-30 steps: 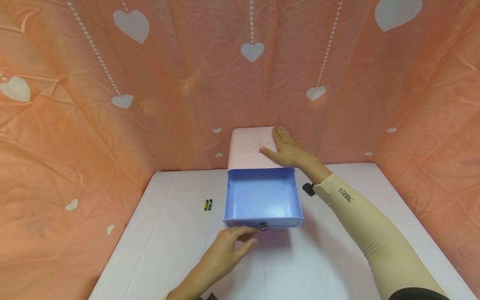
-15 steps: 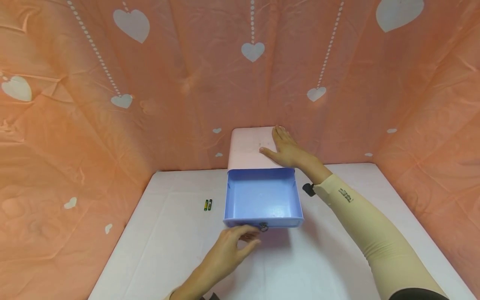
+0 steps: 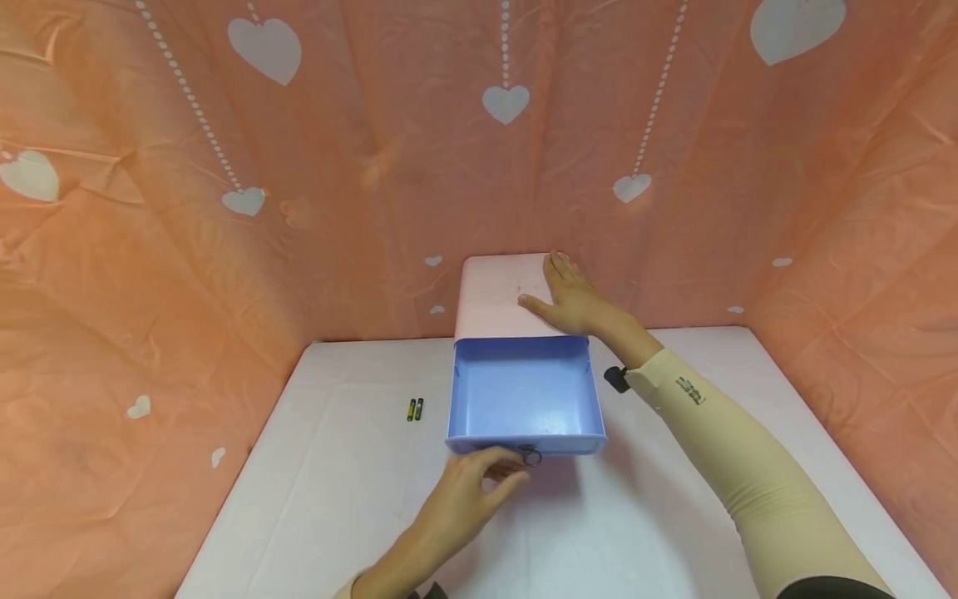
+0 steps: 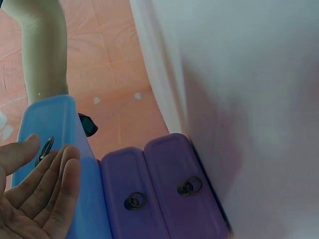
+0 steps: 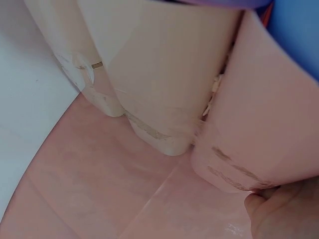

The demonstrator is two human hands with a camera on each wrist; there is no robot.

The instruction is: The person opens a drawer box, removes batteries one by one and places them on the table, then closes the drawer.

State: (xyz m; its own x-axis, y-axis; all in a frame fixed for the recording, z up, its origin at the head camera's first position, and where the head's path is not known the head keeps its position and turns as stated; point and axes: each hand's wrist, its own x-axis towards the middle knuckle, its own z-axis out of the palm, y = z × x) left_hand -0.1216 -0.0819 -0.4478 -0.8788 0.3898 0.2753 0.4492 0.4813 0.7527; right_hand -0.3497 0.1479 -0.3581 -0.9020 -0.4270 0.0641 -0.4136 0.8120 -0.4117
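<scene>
A pale blue drawer (image 3: 524,391) stands pulled out of a pink drawer cabinet (image 3: 497,295), with nothing visible inside. At its front hangs a metal ring pull (image 3: 532,457). My left hand (image 3: 460,499) is at the drawer front, fingertips beside the ring. In the left wrist view, the thumb and the nearly straight fingers (image 4: 70,172) lie on either side of the ring pull (image 4: 46,148), spread apart. My right hand (image 3: 572,304) rests spread on the cabinet top; in the right wrist view only part of the hand (image 5: 281,211) shows against the cabinet's rear edge.
Two small batteries (image 3: 415,409) lie on the white table (image 3: 359,466) left of the drawer. Under the blue drawer, two purple drawers (image 4: 124,174) with ring pulls are shut. An orange curtain (image 3: 374,166) with white hearts hangs close behind the cabinet.
My left hand has shifted slightly right along the drawer front, and the ring pull has swung a little to the right. The drawer and my right hand have stayed in place.
</scene>
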